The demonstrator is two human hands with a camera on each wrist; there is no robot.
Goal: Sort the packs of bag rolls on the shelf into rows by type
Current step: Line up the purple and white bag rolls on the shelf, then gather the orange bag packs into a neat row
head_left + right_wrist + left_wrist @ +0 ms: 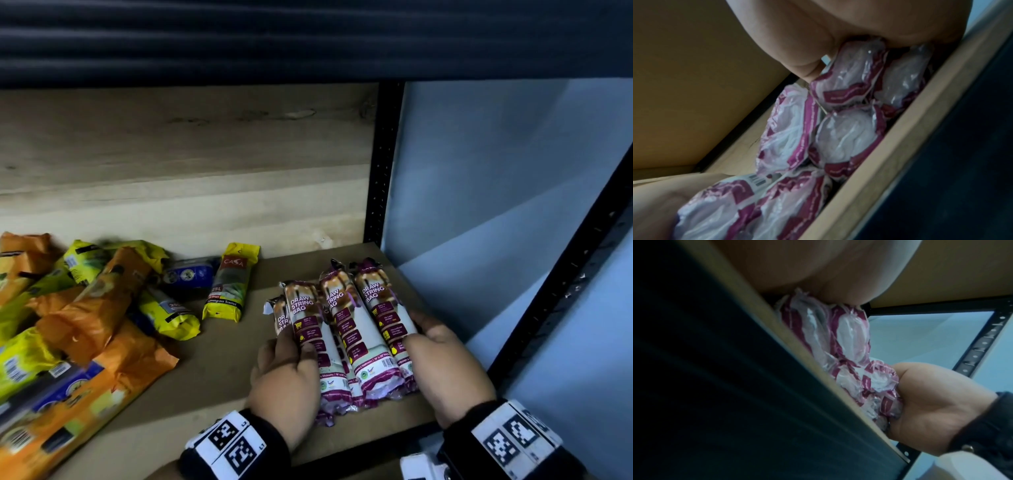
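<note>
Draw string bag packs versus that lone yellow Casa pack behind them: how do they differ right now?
The draw string bag packs are white and maroon, bunched side by side and stacked; the yellow Casa pack lies alone. The left hand and right hand grip the draw string group from both sides; nothing touches the Casa pack. Both lie flat on the shelf board.

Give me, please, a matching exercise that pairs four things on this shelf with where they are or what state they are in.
Things:
1. draw string bag packs
2. orange packs
3. lone yellow pack
4. blue pack

Places or states:
A. heaped loosely at the shelf's left
B. lying between the pile and the lone yellow pack
C. lined side by side, held between left hand and right hand
D. lying apart, between the pile and the held packs

Pairs: 1-C, 2-A, 3-D, 4-B
</note>
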